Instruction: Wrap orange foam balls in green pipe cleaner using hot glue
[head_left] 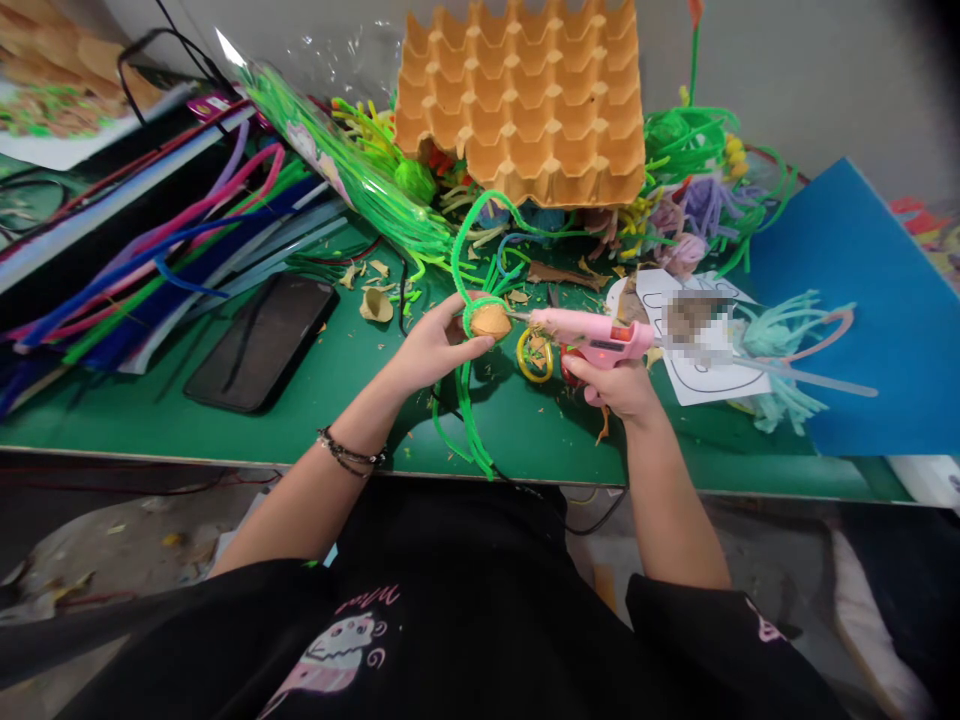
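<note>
My left hand (448,338) is closed around a small brown egg-carton cup (491,321) with a green pipe cleaner (459,250) looped about its rim. Other green pipe cleaners (466,425) trail below that hand over the table edge. In my right hand (621,385) is a pink hot glue gun (589,335), gripped by its handle. Its nozzle points left and meets the cup's edge or lies very near it. A clear glue stick (825,378) sticks out of the gun's back. Under the gun lie scissors with yellow and red handles (534,356).
A brown egg tray (525,100) leans at the back among yarn and pipe-cleaner bundles (705,205). To the left are a black phone (261,342), coloured pipe cleaners (180,230) and a bagged green bundle (360,190). A blue board (862,320) and printed paper (712,370) are at right.
</note>
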